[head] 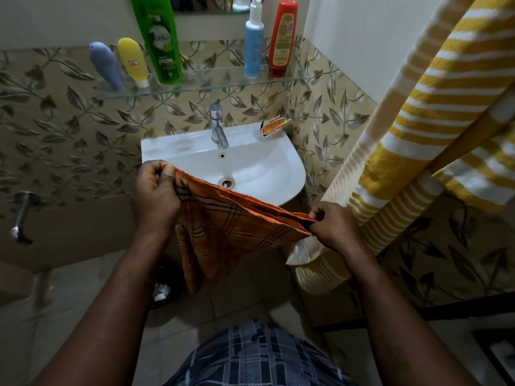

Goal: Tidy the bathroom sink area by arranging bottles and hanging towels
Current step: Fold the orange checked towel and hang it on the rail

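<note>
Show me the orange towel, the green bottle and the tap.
orange towel (223, 227), head view, middle of the checked cloth.
green bottle (161, 43), head view, on its label.
tap (216, 123), head view, on its upright stem.

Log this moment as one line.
left hand: grips orange towel edge | right hand: pinches opposite edge | towel: stretched before sink | bottles: on glass shelf

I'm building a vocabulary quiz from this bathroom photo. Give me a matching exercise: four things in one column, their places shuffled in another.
Things
1. green bottle
2. orange towel
3. striped towel
4. orange packet

Places
A. on the rim of the sink, right of the tap
B. hanging on the right
C. on the glass shelf
D. pinched by the left hand and the right hand, in front of the sink

Pairs: 1-C, 2-D, 3-B, 4-A
</note>
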